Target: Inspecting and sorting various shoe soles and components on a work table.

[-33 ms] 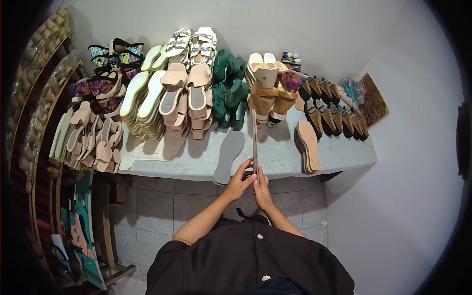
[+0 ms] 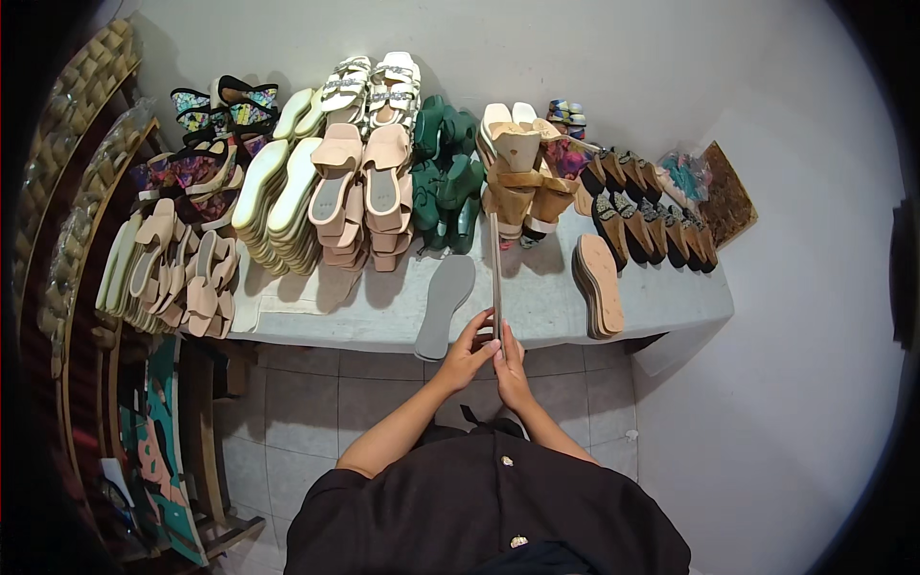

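Observation:
Between my two hands a thin shoe sole (image 2: 496, 273) stands on edge, narrow side toward me; whether it is one layer or a few pressed together I cannot make out. My left hand (image 2: 468, 355) grips its near end from the left, fingertips against its flat side. From the right, my right hand (image 2: 512, 369) closes on the same end, with the thumb and fingers along it. Just left of my hands a grey sole (image 2: 447, 305) lies flat, its heel end at the table's front edge. To the right sits a stack of tan soles (image 2: 599, 292).
The cloth-covered table (image 2: 383, 326) carries cream soles (image 2: 292, 196), beige slides (image 2: 337, 187), green shoes (image 2: 448, 187), tan wedge shoes (image 2: 518, 182) and black embellished sandals (image 2: 652, 230). A rack (image 2: 72, 220) with bagged items stands left; a white wall (image 2: 795, 287) rises right.

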`<state>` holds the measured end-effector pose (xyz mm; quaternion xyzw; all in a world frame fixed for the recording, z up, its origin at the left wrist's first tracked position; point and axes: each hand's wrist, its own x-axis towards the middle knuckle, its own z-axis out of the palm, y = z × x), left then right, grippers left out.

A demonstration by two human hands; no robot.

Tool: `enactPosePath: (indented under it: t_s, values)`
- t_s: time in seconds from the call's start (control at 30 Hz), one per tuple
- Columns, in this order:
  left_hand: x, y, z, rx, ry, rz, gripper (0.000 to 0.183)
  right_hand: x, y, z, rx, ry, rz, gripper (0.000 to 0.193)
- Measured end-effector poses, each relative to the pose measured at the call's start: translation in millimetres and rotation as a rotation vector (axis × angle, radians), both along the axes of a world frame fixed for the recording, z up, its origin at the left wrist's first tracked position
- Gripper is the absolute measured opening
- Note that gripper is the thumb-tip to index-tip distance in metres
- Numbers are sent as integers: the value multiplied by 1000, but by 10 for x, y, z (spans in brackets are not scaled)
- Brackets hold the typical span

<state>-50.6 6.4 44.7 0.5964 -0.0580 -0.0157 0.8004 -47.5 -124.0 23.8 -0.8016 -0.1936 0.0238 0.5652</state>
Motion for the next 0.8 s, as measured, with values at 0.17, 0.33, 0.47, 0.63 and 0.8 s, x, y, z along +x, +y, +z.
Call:
enactPosePath:
  t_s: [0.17, 0.33, 0.47, 0.63, 0.8]
  values:
    - [-19, -48, -1, -50, 24, -40, 60, -30, -107, 19, -67, -51, 22, 51]
    - [-46, -54, -16, -78, 33, -136, 64, -130, -157, 23, -41, -169, 23, 51]
    - [-85, -43, -81, -63, 59, -179, 67, -223, -170, -17, -97, -216, -13, 51]
    - [-142, -8, -62, -181, 138, -164, 67, -335, -154, 80, -110, -131, 10, 70]
    - [-93, -127, -203, -101, 160, -34, 66, -369, -17, 217, -343, -229, -349, 59]
